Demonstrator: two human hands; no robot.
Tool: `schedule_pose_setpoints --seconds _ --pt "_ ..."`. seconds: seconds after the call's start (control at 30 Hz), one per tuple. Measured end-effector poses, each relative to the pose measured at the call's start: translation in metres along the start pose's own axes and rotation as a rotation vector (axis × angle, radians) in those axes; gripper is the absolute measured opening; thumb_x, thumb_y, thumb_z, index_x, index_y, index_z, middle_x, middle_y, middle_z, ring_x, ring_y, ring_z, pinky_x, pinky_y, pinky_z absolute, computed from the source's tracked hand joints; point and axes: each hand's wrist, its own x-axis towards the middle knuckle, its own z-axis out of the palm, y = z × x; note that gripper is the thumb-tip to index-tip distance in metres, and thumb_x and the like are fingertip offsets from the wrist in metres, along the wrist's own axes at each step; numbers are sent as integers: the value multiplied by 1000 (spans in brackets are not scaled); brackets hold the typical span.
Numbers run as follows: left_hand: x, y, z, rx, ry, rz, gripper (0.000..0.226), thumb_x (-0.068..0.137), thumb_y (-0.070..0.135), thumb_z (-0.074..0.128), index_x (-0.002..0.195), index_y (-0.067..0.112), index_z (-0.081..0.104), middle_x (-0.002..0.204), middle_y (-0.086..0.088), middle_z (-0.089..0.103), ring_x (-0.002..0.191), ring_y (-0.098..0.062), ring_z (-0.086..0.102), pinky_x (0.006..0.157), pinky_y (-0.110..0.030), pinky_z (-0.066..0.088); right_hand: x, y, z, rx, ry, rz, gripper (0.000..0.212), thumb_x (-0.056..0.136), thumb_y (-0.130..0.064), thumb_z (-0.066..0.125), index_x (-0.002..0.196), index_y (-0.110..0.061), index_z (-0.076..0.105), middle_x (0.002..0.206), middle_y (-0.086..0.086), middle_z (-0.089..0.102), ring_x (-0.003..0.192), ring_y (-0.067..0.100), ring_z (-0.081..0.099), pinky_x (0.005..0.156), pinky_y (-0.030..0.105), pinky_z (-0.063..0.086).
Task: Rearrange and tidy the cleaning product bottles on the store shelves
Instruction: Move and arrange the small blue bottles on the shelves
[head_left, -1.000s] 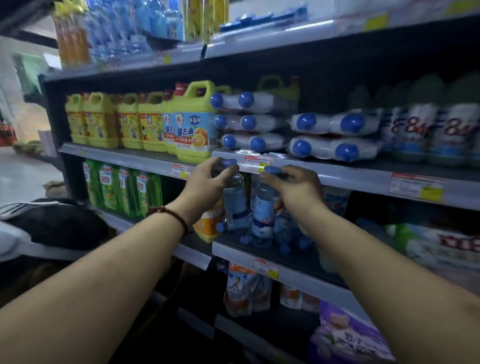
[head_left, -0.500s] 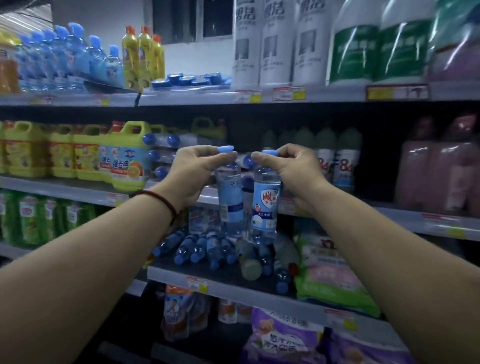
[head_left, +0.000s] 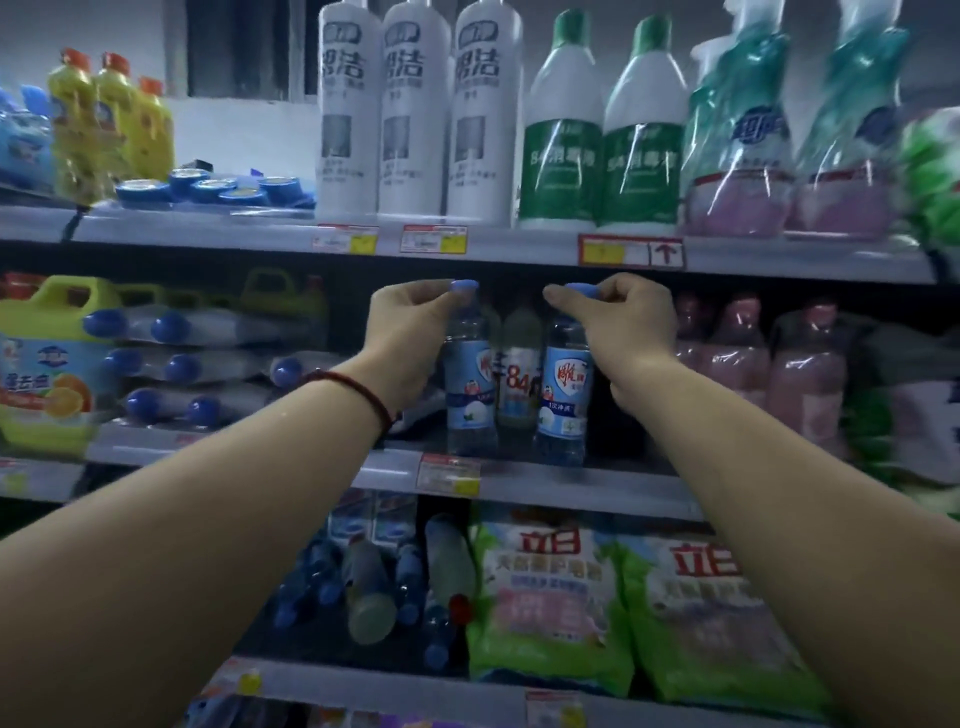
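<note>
My left hand (head_left: 410, 332) pinches the blue cap of the left bottle (head_left: 470, 395), fingers curled round the top. My right hand (head_left: 618, 327) pinches the cap of the right bottle (head_left: 563, 400) the same way. Both bottles are upright, side by side, slightly apart, bases at the near edge of the middle shelf (head_left: 519, 480); can't tell if they're resting on it. The 84 bottle (head_left: 519, 374) stands farther back between them. Pink bottles (head_left: 737, 358) to the right, stacked lying bottles (head_left: 171, 364) to the left.

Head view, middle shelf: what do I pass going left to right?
In order: yellow-green jug → stacked lying blue-capped bottles → left hand → left clear bottle → 84 bottle → right clear bottle → right hand → pink bottles.
</note>
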Motion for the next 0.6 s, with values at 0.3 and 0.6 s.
schedule_pose_setpoints --seconds 0.3,0.6 --pt "49 -51 74 -14 -83 -62 8 91 13 70 98 14 75 100 -9 76 96 -26 73 88 -43 59 47 45 -5 -337 5 -90 33 84 -43 75 77 -15 60 79 -1 65 74 16 63 59 28 42" --pt "62 -107 111 -55 -141 -96 17 93 17 70 107 7 69 104 -9 74 104 -27 69 93 -43 56 64 68 -3 -613 -88 -98 30 99 -32 59 76 -14 53 81 3 60 76 20 60 66 31 48"
